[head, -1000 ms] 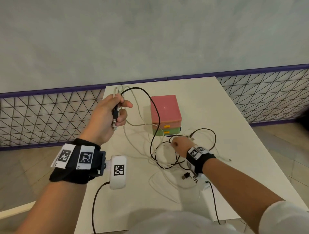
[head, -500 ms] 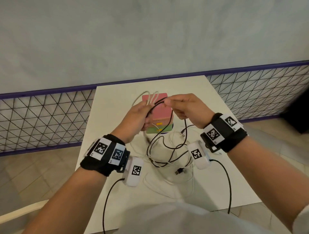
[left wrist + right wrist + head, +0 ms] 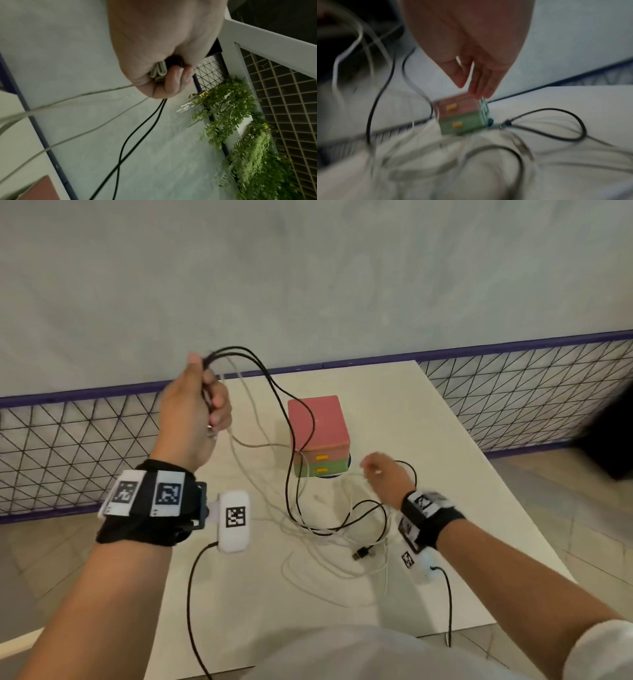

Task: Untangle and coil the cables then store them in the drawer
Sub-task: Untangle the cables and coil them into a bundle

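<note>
My left hand is raised over the table's far left and grips folded loops of the black cable and the white cable. In the left wrist view my left hand is fisted round white folds and a dark plug, with the black cable and white cable trailing out. Both run down to a tangle on the white table. My right hand hovers low over the tangle. The blurred right wrist view shows my right hand with straight fingers, holding nothing, near the drawer box. The pink-and-green drawer box has both drawers closed.
A black USB plug lies at the near side of the tangle. A purple-railed wire mesh fence runs behind the table below a grey wall. Leads from my wrist cameras hang off the near edge. Green plants hang on a grid wall.
Both hands met at the black cable above the box half a second ago. My left hand has since lifted up and left with the loops; my right hand let go and dropped to the tangle.
</note>
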